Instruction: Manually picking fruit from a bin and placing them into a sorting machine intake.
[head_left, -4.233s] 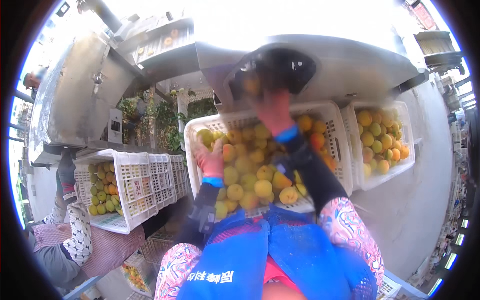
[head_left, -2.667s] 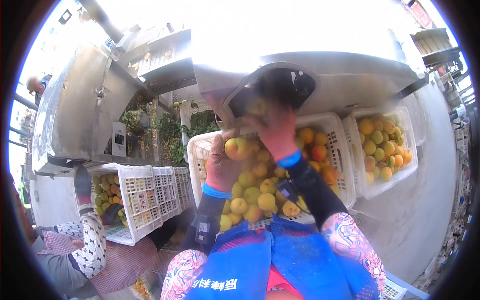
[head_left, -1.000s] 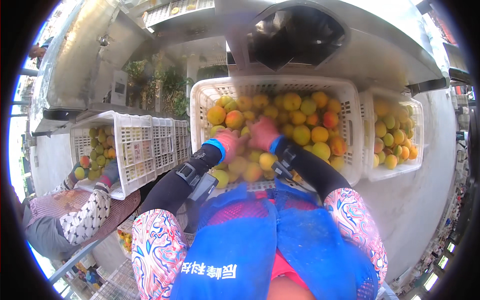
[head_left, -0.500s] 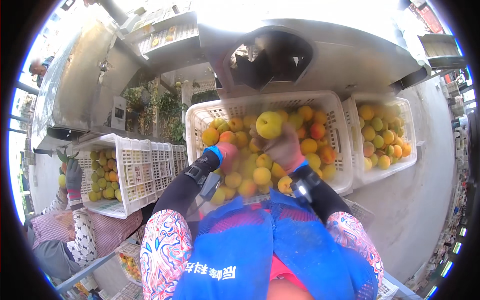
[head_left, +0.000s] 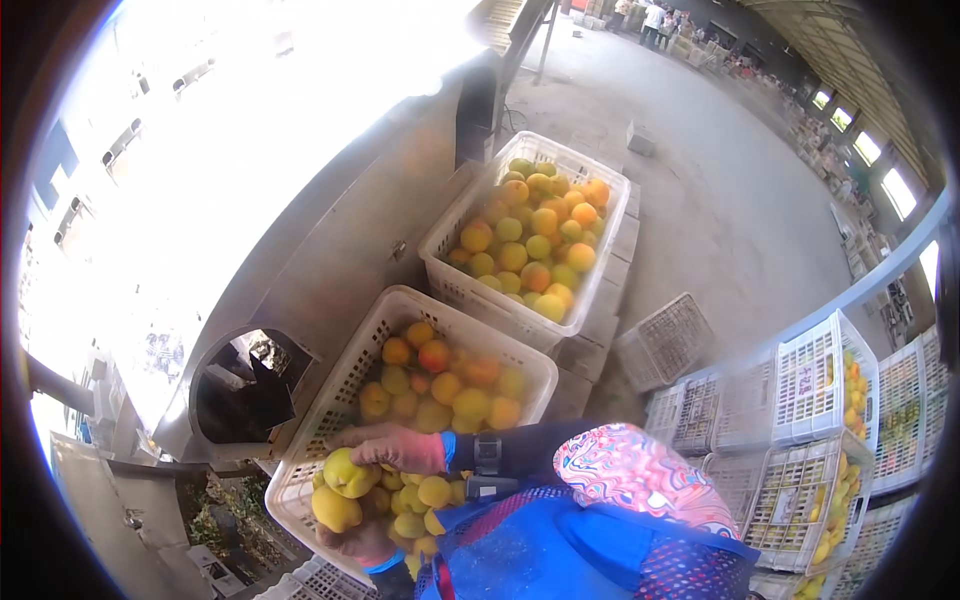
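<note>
A long white plastic crate (head_left: 325, 405) holds many yellow, green and orange-red fruits that look like peaches. Over its near end, my right hand (head_left: 395, 446) has its fingers closed around a large yellow-green peach (head_left: 348, 474). Just below it, my left hand (head_left: 362, 541) cups a yellow peach (head_left: 335, 510) from beneath, its fingertips partly hidden by the fruit. Both peaches are side by side, nearly touching, above the smaller fruits (head_left: 410, 500) in the crate.
Beyond stands a second full white crate (head_left: 590, 285) on a raised support. Stacked crates of fruit (head_left: 800, 470) are at the right, and an overturned crate (head_left: 668, 342) lies on the floor. Left of my crate is a metal panel with a round opening (head_left: 245, 385).
My view has swung to the right, so the crates appear turned and the co-worker is out of sight. My hands have come together, each with a large peach.
</note>
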